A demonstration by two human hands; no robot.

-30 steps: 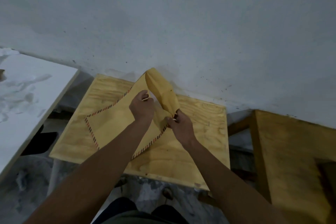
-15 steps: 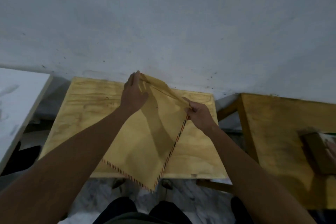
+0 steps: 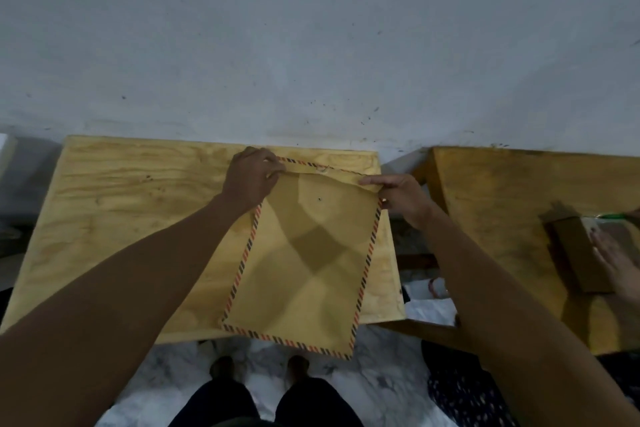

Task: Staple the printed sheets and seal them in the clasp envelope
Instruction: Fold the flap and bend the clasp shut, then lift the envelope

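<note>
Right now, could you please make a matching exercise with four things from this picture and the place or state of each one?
Things:
1. envelope
2. left hand
3. right hand
4. plywood table

Places or states:
A. grips the top right corner of the envelope
B. stands against the grey wall
C. lies flat, its near edge hanging past the table edge
D. grips the top left corner of the envelope

Pairs: 1-C, 2-D, 3-A, 4-B
</note>
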